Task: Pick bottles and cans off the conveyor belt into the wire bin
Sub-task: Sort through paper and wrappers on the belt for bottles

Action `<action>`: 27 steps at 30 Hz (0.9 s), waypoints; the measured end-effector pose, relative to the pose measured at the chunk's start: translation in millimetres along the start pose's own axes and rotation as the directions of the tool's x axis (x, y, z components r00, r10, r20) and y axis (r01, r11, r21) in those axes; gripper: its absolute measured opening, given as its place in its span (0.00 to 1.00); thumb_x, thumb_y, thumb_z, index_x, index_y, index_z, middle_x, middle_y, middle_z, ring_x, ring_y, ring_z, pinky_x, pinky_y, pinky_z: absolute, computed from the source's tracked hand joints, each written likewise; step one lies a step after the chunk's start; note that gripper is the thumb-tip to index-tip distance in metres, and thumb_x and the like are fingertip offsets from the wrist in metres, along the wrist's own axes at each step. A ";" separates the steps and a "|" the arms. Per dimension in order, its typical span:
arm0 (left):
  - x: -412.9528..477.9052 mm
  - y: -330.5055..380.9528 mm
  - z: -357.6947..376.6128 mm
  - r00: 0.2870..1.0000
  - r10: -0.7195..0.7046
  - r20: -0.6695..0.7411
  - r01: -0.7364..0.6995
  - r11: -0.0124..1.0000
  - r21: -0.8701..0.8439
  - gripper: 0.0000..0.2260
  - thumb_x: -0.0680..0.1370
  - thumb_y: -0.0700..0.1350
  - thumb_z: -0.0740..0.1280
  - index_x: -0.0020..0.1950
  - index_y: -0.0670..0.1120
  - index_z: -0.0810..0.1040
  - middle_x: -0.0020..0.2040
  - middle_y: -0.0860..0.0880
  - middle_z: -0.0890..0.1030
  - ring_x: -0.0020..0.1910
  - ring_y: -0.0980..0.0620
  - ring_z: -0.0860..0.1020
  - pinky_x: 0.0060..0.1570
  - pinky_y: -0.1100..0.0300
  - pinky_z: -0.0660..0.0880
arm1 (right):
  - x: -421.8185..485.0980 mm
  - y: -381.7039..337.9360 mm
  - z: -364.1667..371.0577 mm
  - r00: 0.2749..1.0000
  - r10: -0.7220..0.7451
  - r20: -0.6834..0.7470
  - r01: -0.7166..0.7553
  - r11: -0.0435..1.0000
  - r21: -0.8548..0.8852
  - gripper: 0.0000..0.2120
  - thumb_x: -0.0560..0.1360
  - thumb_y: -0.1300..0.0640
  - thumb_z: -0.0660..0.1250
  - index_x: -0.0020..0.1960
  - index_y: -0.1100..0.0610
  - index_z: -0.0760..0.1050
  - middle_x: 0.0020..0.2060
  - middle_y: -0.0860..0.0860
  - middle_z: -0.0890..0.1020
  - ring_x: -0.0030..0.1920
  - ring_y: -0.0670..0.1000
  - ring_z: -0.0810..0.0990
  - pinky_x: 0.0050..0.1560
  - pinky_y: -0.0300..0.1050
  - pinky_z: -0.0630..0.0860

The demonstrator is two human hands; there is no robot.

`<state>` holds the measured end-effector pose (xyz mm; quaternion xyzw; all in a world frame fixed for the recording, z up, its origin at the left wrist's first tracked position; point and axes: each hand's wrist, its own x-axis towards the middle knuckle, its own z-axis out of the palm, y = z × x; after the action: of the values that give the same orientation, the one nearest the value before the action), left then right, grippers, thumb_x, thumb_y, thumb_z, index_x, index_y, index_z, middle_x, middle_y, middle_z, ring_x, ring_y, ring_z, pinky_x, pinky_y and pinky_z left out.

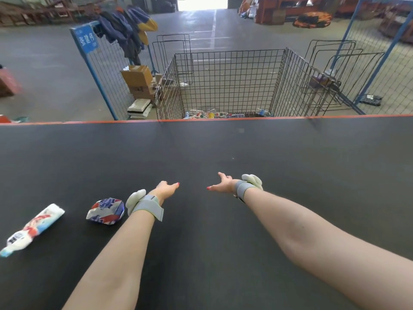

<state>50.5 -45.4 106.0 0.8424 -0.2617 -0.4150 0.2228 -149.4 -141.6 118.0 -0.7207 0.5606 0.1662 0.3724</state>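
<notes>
Splayed left hand [166, 189], right hand [222, 184], matte belt [223, 142], squashed bottle [33, 229], perhaps crumpled can [106, 211]

I see grey concrete floor [44, 63] at left | bright open doorway [202, 2] top centre | blue mesh fence [116, 63] upper left, jackets [120, 30] draped over it | orange racks [279, 10] upper right
</notes>
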 end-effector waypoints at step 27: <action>64.3 -92.7 -30.3 0.977 -0.187 -0.100 0.180 0.980 -0.080 0.15 0.79 0.44 0.62 0.63 0.38 0.74 0.61 0.41 0.77 0.61 0.40 0.75 0.62 0.53 0.72 | 57.5 -27.6 103.0 0.986 -0.019 0.168 0.084 0.917 -0.390 0.42 0.73 0.38 0.66 0.79 0.48 0.48 0.76 0.54 0.58 0.75 0.60 0.59 0.71 0.54 0.60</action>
<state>132.3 -10.1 30.4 0.8757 -0.1556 -0.3970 0.2267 -87.2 -103.8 21.1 -0.7799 0.4643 0.3237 0.2672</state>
